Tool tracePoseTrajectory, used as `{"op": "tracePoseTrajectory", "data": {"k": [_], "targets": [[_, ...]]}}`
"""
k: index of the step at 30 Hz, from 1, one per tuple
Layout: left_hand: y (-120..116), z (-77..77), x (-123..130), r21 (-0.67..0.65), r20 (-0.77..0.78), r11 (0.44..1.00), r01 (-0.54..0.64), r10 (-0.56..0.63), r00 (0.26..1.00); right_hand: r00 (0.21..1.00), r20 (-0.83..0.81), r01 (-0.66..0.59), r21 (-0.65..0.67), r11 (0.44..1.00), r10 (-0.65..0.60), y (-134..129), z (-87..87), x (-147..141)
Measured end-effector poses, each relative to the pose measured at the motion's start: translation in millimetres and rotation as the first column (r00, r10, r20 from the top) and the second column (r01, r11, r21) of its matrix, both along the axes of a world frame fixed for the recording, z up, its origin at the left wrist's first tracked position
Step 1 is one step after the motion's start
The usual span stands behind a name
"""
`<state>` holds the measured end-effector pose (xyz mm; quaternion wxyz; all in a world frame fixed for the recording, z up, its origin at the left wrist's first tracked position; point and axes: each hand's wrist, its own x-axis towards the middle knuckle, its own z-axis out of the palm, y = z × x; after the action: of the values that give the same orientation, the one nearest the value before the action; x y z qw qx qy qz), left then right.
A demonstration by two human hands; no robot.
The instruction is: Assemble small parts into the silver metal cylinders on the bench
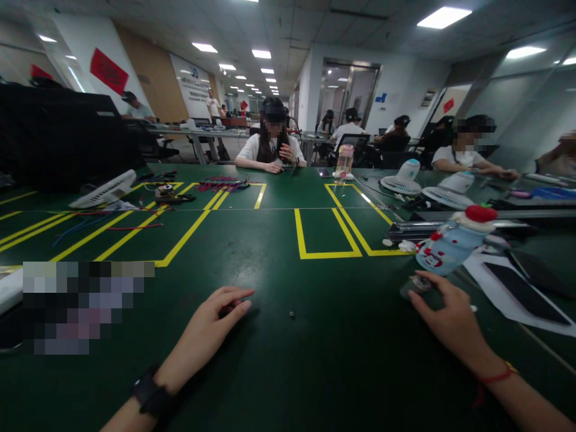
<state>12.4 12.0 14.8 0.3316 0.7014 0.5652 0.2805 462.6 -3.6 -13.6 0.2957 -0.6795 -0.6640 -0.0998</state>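
Observation:
My left hand (220, 312) rests over the green table (270, 384), thumb and fingers a little apart with nothing between them. To its right a tiny metal piece (291, 314) lies on the tabletop, touched by neither hand. My right hand (450, 312) has its thumb and index finger around a small, greyish cylindrical container (417, 284), at the right side of the table. Just behind that container stands a light blue bottle (450, 240) with a red and white top.
Yellow tape (330, 256) marks rectangles on the table. Black and white flat items (526, 288) lie at the right. White fans (402, 180), wires (222, 183) and a pink bottle (344, 161) are farther back. A person (272, 144) sits opposite; others sit beyond.

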Motion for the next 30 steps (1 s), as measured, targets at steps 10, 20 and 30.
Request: {"op": "tracePoseTrajectory", "data": {"k": [10, 20, 30], "targets": [[1, -6.1, 2, 0.043, -0.011, 0.998, -0.04, 0.04, 0.999, 0.985, 0.154, -0.101, 0.109, 0.989, 0.083, -15, 21.8, -45], [-2, -4.2, 6, 0.038, -0.045, 0.997, -0.07, 0.071, 0.996, 0.799, -0.086, -0.596, -0.241, 0.766, 0.595, 15, 28.7, -199], [0, -5.5, 5, 0.014, 0.012, 0.996, -0.089, 0.089, 0.996, 0.966, 0.213, 0.115, 0.141, 0.983, -0.144, -13, 46.9, 1]]}}
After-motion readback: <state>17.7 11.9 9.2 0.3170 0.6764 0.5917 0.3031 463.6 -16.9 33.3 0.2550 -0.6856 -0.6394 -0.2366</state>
